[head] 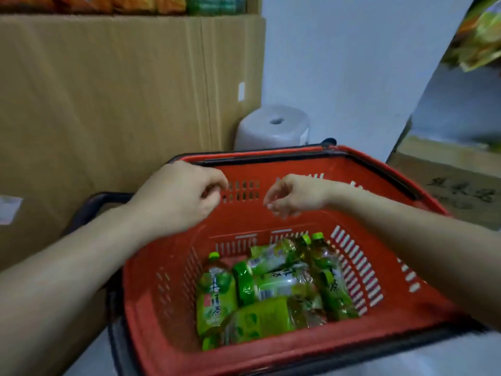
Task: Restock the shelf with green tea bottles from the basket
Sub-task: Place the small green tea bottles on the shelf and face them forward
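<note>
A red plastic basket (168, 308) with black handles fills the lower middle of the head view. Several green tea bottles (271, 291) with green labels and caps lie jumbled on its bottom. My left hand (179, 196) hovers over the basket's far left part, fingers loosely curled, holding nothing. My right hand (292, 196) hangs above the basket's middle with drooping fingers, empty too. Both hands are well above the bottles and touch none of them.
A large cardboard box (108, 85) stands at the left, with orange snack bags and green bottles (214, 4) on top. A grey plastic stool (271, 128) sits behind the basket by the white wall. Another carton (461, 194) and snack bags (479, 36) are at the right.
</note>
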